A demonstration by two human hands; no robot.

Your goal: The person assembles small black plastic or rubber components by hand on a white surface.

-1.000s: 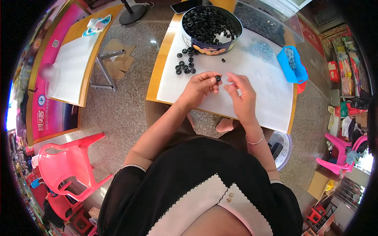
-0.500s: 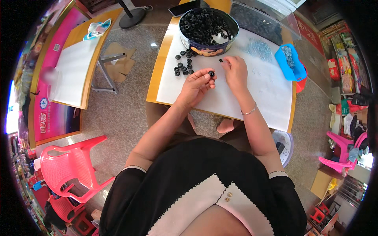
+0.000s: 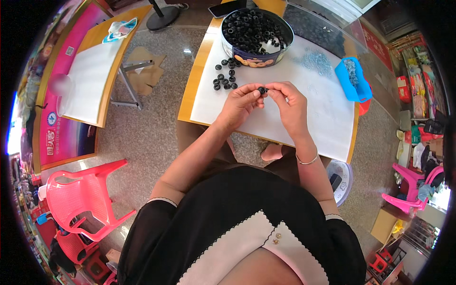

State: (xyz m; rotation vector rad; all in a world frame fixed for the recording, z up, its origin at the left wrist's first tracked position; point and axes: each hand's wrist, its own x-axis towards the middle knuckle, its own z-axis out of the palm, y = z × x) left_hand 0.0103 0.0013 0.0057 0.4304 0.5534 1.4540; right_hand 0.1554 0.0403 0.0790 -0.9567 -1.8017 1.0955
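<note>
My left hand (image 3: 239, 103) pinches a small black ring-like part (image 3: 261, 90) between thumb and fingertips above the white-covered table (image 3: 294, 124). The fingertips of my right hand (image 3: 290, 102) are closed and meet that part from the right. A tiny black piece seems to be between them, mostly hidden by the fingers. Just beyond my left hand, several loose black round parts (image 3: 221, 76) lie on the white sheet. Farther off stands a round tin (image 3: 242, 58) heaped with similar black parts (image 3: 249, 27).
Toward the right lie scattered clear, bluish small pieces (image 3: 317, 62). A blue bin (image 3: 364, 92) holding more of them stands at the right edge, a red container (image 3: 365, 107) beside it. A transparent box (image 3: 316, 31) is behind, and a phone (image 3: 225, 8) lies by the tin.
My right hand has come down and nearer to me, carrying a small black piece, and its fingertips now meet the round part in my left hand. The left hand has barely shifted.
</note>
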